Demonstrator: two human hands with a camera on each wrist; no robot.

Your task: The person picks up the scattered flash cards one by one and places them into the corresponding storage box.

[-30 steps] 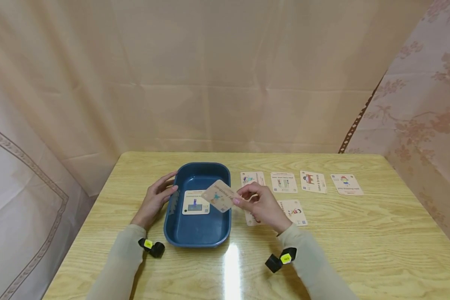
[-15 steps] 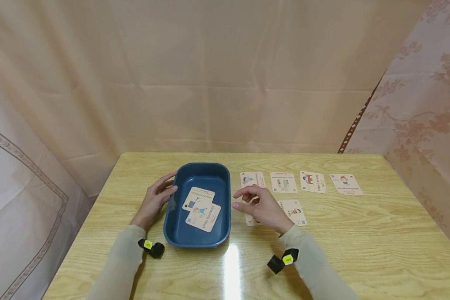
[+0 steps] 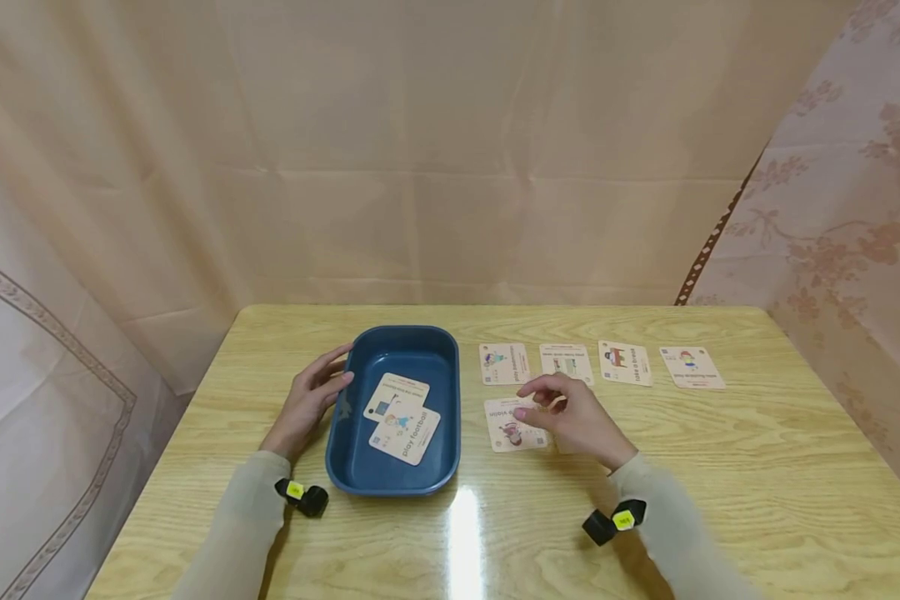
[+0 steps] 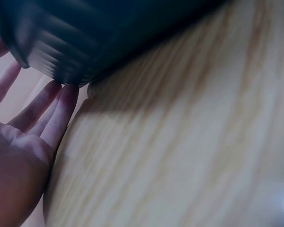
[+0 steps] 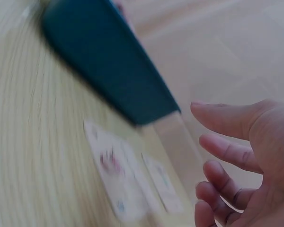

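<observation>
My left hand [image 3: 309, 404] rests against the left side of a blue plastic tray [image 3: 397, 479], thumb at the rim. In the left wrist view its extended fingers [image 4: 54, 118] touch the tray's outer wall. Inside the tray a "play football" card [image 3: 411, 433] overlaps another picture card [image 3: 390, 390]. My right hand [image 3: 573, 421] hovers over the cards right of the tray, fingers loosely bent, thumb and fingertips apart with nothing between them. Below its fingertips lies a violin card [image 3: 516, 437]. The hand mostly hides a card beside that one.
A back row of picture cards lies on the wooden table: one near the tray [image 3: 504, 367], one partly covered by the right hand [image 3: 566, 354], a "take a break" card [image 3: 625, 364] and a far-right card [image 3: 692, 368]. A curtain [image 3: 450, 167] hangs behind the table.
My right hand has let the "play football" card drop into the tray, where the lower card has turned, and has moved right over the table cards. The left hand stays at the tray.
</observation>
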